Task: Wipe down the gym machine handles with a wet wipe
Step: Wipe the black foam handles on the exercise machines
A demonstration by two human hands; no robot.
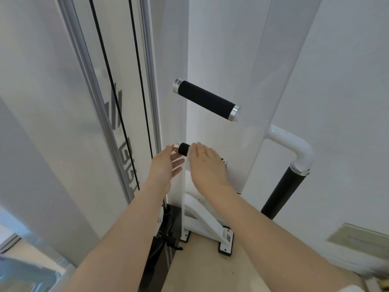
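Your right hand [205, 163] lies over the lower handle [183, 149], palm down, fingers fairly straight and draped across its black grip. A pale edge shows under the fingers, perhaps the wet wipe, but you cannot tell for sure. Your left hand [166, 165] hangs open just beside the handle's silver end cap, fingertips near it or touching. The handle sticks out from the white upright [221, 60] toward the left, long axis running left to right and slightly down, free end at your left hand. The right hand is the nearer one to wipe along it. The upper handle [206, 99] lies parallel, well above both hands.
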